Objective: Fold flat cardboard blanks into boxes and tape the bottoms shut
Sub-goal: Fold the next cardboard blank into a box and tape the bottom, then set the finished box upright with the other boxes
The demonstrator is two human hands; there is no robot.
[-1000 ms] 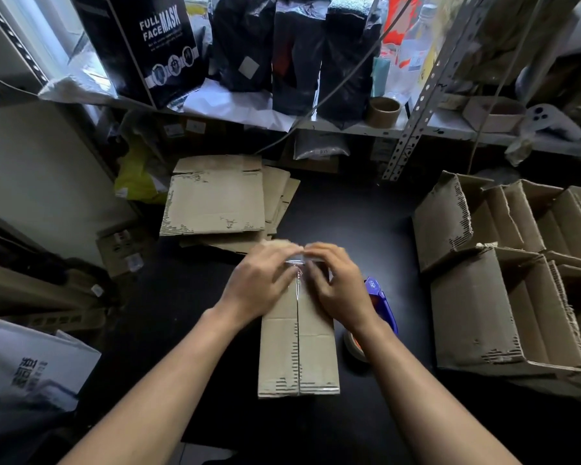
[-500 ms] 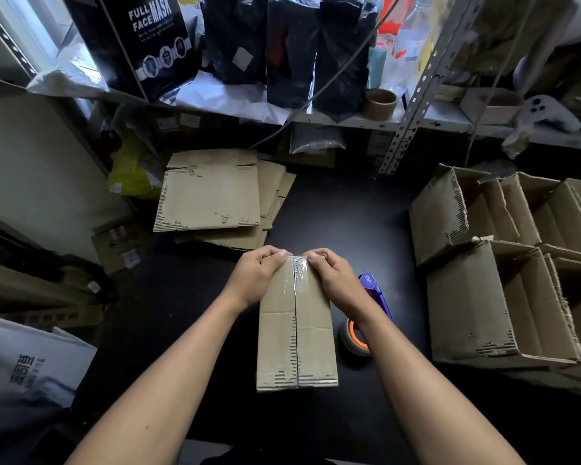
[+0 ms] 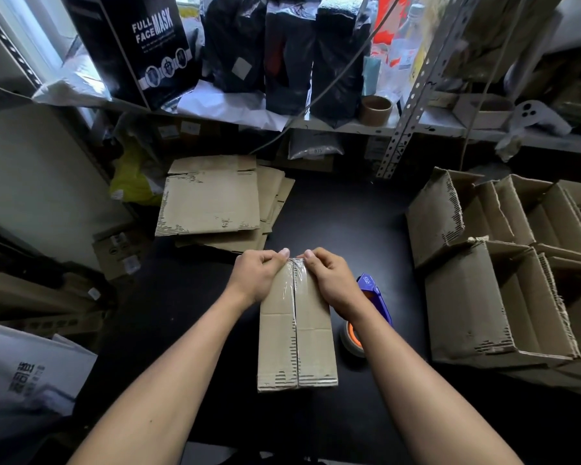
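Observation:
A folded cardboard box point(image 3: 297, 350) stands bottom-up on the black table point(image 3: 349, 229), its two bottom flaps meeting along a centre seam. Clear tape point(image 3: 296, 280) runs down that seam from the far edge. My left hand point(image 3: 259, 275) and my right hand point(image 3: 329, 280) grip the box's far end, fingers curled over the edge and thumbs pressing beside the tape end. A blue tape dispenser point(image 3: 371, 297) with an orange-cored roll lies just right of the box, partly hidden by my right forearm. A stack of flat blanks point(image 3: 212, 204) lies at the far left.
Several assembled open boxes point(image 3: 497, 273) crowd the table's right side. A metal shelf point(image 3: 316, 124) with dark bags, a mask box and a tape core hangs over the far edge. Papers and cardboard point(image 3: 31, 367) sit at lower left, off the table.
Both hands slid from lying over the box's far top to curling over its far edge, thumbs now pressing the tape end down. The box stayed in place.

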